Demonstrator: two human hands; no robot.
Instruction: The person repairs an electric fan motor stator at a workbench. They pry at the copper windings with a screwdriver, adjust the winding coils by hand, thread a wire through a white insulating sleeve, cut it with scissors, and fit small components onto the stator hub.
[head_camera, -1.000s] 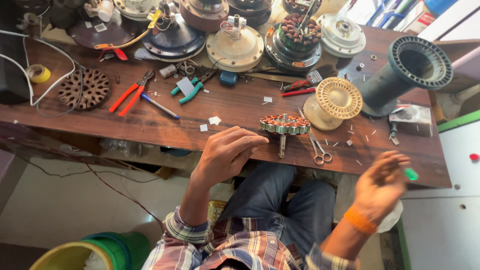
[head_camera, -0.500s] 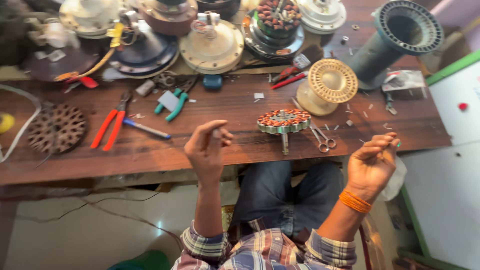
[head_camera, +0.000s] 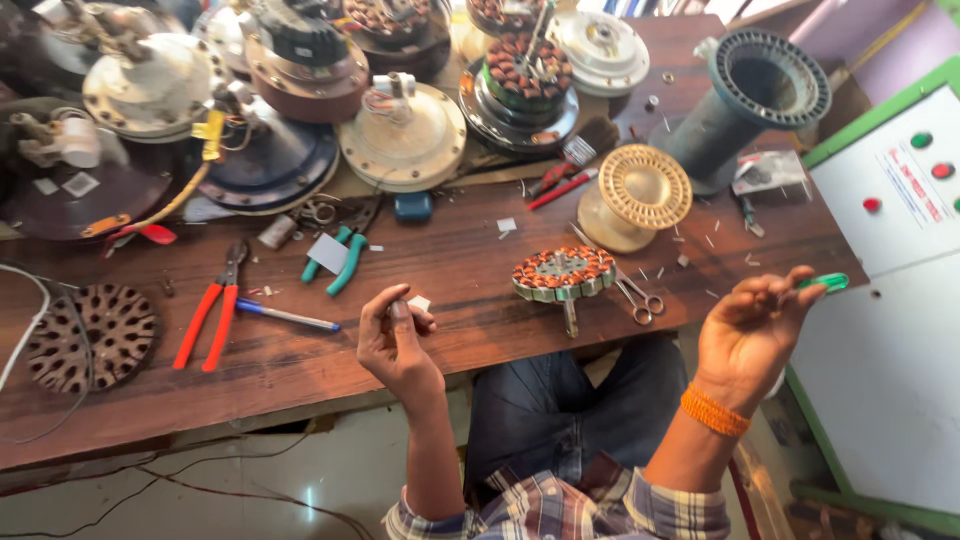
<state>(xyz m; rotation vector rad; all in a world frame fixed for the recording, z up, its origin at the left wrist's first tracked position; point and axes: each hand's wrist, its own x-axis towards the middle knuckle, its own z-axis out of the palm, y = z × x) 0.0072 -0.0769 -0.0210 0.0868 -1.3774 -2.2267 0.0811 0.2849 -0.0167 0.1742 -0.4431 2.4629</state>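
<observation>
My left hand (head_camera: 393, 340) is raised palm-up over the front edge of the wooden bench (head_camera: 300, 365), thumb and forefinger pinched together; whether anything thin is between them cannot be told. My right hand (head_camera: 752, 325), with an orange band at the wrist, is lifted off the bench's right end and pinches a small green piece (head_camera: 831, 283) at its fingertips. Between the hands, a copper-wound stator (head_camera: 563, 272) sits on the bench. Small scissors (head_camera: 641, 298) lie right beside it.
Red pliers (head_camera: 208, 312), a blue-handled tool (head_camera: 287, 317), green pliers (head_camera: 336, 260) and a dark slotted disc (head_camera: 95, 335) lie to the left. A cream spool (head_camera: 636, 192), a grey tube (head_camera: 752, 95) and several motor housings (head_camera: 402, 135) stand behind. A white control box (head_camera: 900, 210) stands at right.
My left hand lifted off the bench edge, turned palm-up and pinched its fingers. My right hand rose higher and further right with the green piece. The view has shifted.
</observation>
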